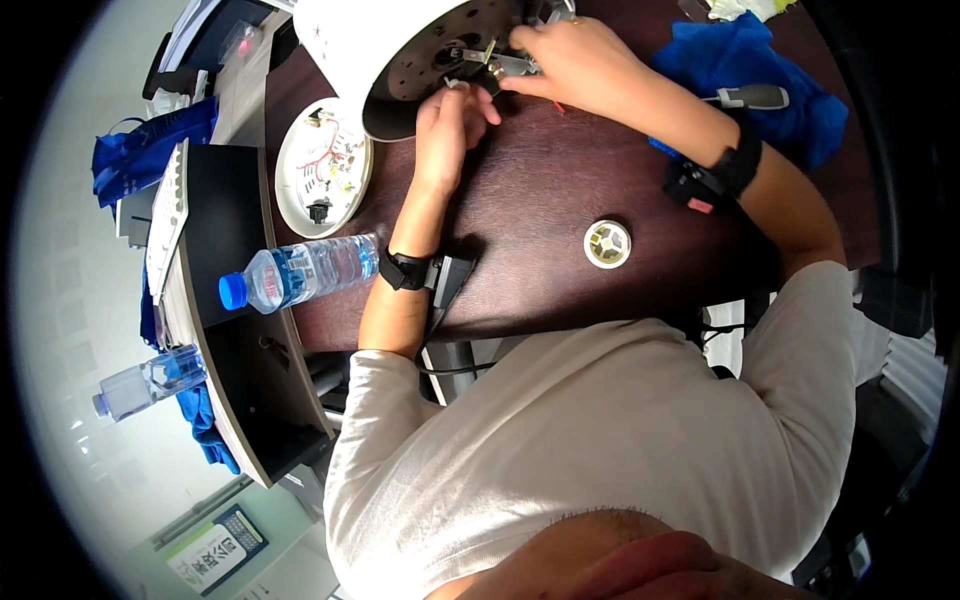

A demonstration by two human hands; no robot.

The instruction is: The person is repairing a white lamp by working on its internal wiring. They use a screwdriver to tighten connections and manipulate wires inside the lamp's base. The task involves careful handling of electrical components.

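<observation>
Head view: white appliance shell (345,50) tipped sideways on worktop (540,200), mouth toward left hand (446,125) and right hand (580,60) near metal fittings (515,65). Cannot tell either grip, pinching or spread. Probably stiff, slippery, lightish; best held by rim (364,106), sparing fragile-looking fittings.

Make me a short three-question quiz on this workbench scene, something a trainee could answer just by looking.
1. Name it: which tool lies on the rumpled blue cloth?
2. True or false: the left hand and the right hand are both at the open end of the large white cylindrical housing.
3. Choose one: on the dark brown tabletop, where is the clear plastic bottle with a blue cap?
A. Left of the left forearm
B. Right of the left forearm
C. Between the two hands

Key: 1. A grey-handled screwdriver; 2. True; 3. A
</observation>
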